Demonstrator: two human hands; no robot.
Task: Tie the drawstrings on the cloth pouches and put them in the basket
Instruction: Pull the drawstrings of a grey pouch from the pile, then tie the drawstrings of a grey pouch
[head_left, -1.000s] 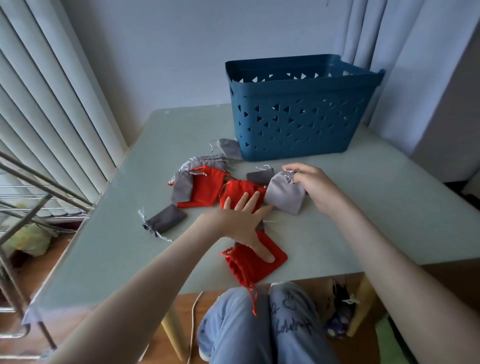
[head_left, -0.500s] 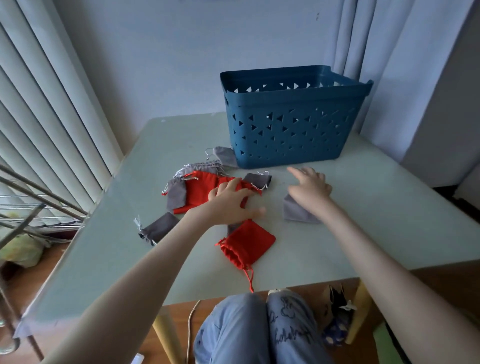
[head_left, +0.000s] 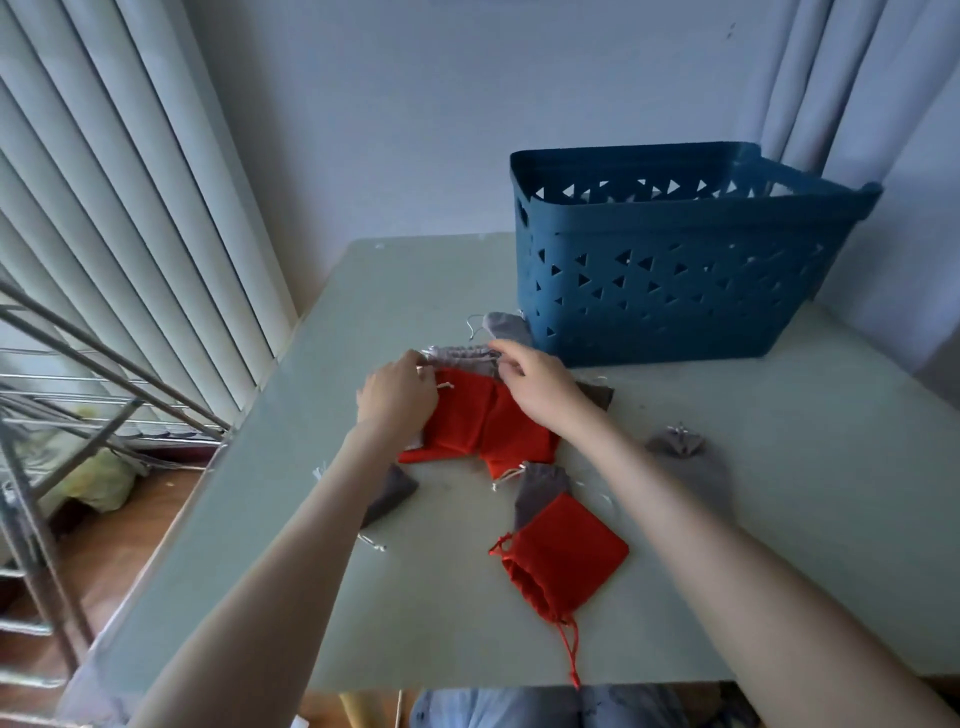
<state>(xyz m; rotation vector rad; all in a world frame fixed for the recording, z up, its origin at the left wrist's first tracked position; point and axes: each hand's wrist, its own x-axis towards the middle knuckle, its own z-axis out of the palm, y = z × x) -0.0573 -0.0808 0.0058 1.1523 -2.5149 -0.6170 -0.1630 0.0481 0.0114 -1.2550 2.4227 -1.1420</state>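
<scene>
Across the table (head_left: 831, 441), left hand (head_left: 397, 397) and right hand (head_left: 535, 382), fingers curled, both pinched the grey pouch (head_left: 465, 357), whose loose cords could snag the red pouch (head_left: 467, 415) beneath.

Red pouches (head_left: 563, 564): three, one at 6 o'clock in the pile.
Grey pouches (head_left: 685, 462): six that show.
Blue basket (head_left: 665, 291): one.
Hands: two, left hand (head_left: 397, 395) and right hand (head_left: 540, 384).
Table (head_left: 779, 519): one.

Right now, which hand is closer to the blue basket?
Right. The right hand is just in front of the basket, at its near left corner; the left hand is farther left, over a red pouch.
</scene>
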